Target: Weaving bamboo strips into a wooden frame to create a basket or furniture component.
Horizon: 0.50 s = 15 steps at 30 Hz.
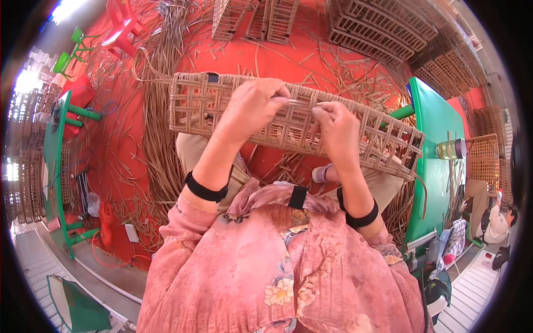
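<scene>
A long, open-weave wicker basket frame (208, 102) of brown strands lies across my knees, its right end tilted nearer to me. My left hand (252, 104) rests over its upper middle, thumb and forefinger pinched on a thin weaving strand (300, 103). Just to the right, my right hand (337, 130) has its thumb and fingertips closed together at the same strand, close to the rim. Exactly how the strand passes between the right fingers is hidden. A loose strand (145, 65) loops off the frame's left corner, and another (425, 197) dangles from the right end.
Long strands (161, 122) lie bundled on the red floor (119, 166) at left, among scraps. Woven frames (383, 28) are stacked at the far right. A green table (438, 127) with a jar (451, 149) stands right; a red chair (121, 30) far left. Another person (494, 225) sits at right.
</scene>
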Tool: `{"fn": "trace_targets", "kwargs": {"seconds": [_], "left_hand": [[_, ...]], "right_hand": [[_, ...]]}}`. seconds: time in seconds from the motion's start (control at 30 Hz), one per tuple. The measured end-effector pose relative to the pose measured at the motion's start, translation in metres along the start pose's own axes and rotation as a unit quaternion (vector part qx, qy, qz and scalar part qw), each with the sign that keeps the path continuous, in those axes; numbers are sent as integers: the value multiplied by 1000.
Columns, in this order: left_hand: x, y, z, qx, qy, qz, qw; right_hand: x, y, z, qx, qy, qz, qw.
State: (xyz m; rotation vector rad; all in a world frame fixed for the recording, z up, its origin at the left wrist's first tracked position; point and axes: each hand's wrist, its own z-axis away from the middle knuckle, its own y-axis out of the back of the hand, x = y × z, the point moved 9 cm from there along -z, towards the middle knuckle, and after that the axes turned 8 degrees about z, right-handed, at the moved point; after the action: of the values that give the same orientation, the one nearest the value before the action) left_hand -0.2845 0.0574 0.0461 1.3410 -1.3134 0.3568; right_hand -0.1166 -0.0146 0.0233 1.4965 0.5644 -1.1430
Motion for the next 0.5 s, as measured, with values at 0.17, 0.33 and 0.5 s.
{"fn": "trace_targets", "kwargs": {"seconds": [0.17,0.33,0.5], "left_hand": [[26,-38,-8,14,-95,-51,994],[37,-44,-7,99,-82,-10,992],[61,-53,-11,94,-123,77,985]], "right_hand": [[-3,39,-4,87,97,94,987],[-9,87,22,167,168,32,971],[-13,130,52,215,139,-7,967]]}}
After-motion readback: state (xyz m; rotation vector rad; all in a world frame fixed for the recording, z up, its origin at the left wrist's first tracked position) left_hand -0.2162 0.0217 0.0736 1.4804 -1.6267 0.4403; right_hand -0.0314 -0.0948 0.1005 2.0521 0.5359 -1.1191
